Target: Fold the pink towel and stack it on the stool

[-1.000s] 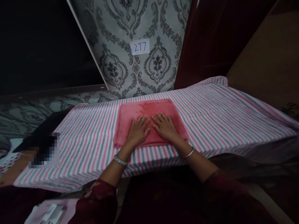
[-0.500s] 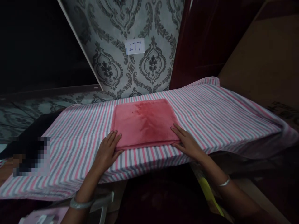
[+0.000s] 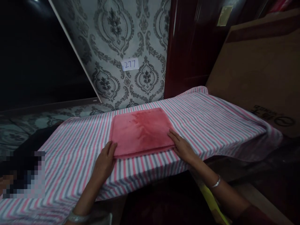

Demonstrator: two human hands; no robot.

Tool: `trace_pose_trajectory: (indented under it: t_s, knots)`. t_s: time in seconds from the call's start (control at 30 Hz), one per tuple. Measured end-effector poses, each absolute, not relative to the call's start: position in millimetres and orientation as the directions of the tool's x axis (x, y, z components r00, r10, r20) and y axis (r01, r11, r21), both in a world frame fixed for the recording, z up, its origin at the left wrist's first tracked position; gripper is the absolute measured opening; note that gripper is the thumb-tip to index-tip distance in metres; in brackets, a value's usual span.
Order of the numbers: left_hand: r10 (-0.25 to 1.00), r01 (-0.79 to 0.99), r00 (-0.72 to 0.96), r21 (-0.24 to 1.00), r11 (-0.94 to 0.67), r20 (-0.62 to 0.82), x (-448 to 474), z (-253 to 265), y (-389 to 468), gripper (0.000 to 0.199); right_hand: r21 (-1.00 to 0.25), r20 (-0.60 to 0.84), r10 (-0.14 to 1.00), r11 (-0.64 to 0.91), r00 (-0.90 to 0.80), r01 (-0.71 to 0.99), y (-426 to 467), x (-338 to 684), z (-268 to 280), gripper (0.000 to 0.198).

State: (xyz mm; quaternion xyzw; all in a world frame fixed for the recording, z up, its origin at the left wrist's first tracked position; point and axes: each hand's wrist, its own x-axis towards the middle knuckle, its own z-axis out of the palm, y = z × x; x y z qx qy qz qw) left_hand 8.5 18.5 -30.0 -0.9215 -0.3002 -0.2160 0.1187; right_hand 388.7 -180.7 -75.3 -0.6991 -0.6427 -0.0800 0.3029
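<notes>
A folded pink cloth [image 3: 140, 132], thick and plush with a darker red patch, lies flat near the front edge of a striped sheet [image 3: 197, 122]. My left hand [image 3: 105, 161] rests at the cloth's front left corner, its fingertips over the side edge and its thumb hidden. On the opposite side, my right hand [image 3: 184, 148] touches the right edge near the front corner, with its fingers stretched along the cloth. Whether either thumb is under the cloth cannot be made out.
The sheet covers a table pushed against a patterned wall [image 3: 105, 37]. A paper marked 277 [image 3: 130, 64] hangs there. A dark screen [image 3: 42, 56] stands at left, a cardboard box [image 3: 257, 68] at right. Part of another person's hand [image 3: 4, 184] shows at far left, beside a pixelated patch.
The view has tilted up and shifted right, so more of the box shows. My hands have drawn in against the cloth's sides, and my left thumb has gone out of sight.
</notes>
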Motion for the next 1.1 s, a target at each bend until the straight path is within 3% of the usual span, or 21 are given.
trace_pose_trajectory:
  t_s: [0.37, 0.57, 0.77, 0.93, 1.1]
  knots:
    - [0.561, 0.592, 0.673, 0.105, -0.799, 0.482, 13, -26, 12, 0.059, -0.277, 0.586, 0.799, 0.041, 0.135, 0.960, -182, 392, -71, 0.069]
    - [0.586, 0.610, 0.668, 0.114, -0.784, 0.458, 10, -25, 9, 0.062, -0.268, 0.603, 0.785, 0.032, 0.142, 0.963, -180, 392, -72, 0.070]
    - [0.532, 0.577, 0.671, 0.087, -0.812, 0.517, 9, -22, 15, 0.056, -0.249, 0.644, 0.756, 0.063, 0.117, 0.966, -175, 392, -61, 0.055]
    - [0.514, 0.538, 0.650, 0.139, -0.831, 0.559, 16, 32, 34, 0.052, -0.300, 0.727, 0.665, 0.079, 0.174, 0.951, -159, 409, -17, 0.041]
    - [0.514, 0.548, 0.483, 0.213, -0.809, 0.709, 28, 127, 46, 0.040, -0.446, 0.786, 0.531, 0.135, 0.315, 0.885, -145, 424, 66, 0.037]
